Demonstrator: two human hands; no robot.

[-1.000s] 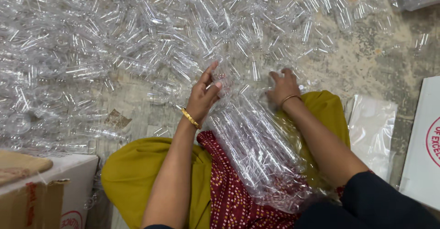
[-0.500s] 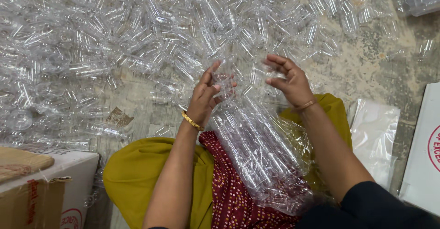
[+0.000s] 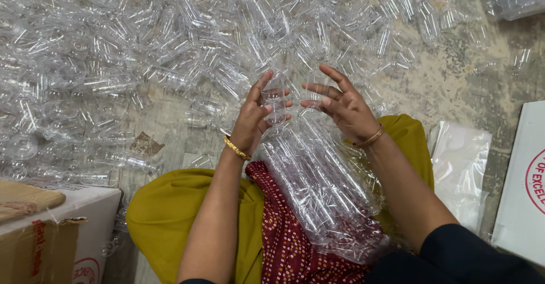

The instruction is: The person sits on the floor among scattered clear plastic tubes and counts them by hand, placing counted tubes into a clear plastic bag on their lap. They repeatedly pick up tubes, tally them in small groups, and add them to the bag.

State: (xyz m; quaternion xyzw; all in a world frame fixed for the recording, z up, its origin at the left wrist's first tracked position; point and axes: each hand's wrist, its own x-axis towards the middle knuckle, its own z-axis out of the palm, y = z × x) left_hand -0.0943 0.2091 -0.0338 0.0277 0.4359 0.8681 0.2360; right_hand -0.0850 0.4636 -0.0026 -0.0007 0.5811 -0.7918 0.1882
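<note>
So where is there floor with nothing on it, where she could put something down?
Bare concrete floor shows on the right, between the heap of clear plastic tubes and the white box. A smaller patch lies left of the left hand, above the cardboard carton. The top and left are crowded with tubes, and more fill the lap.

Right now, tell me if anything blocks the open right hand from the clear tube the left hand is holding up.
Nothing visible does. The left hand pinches a clear tube upright, and the right hand is beside it, fingers spread, with only open air between. The bagged tubes lie lower, on the lap.
</note>
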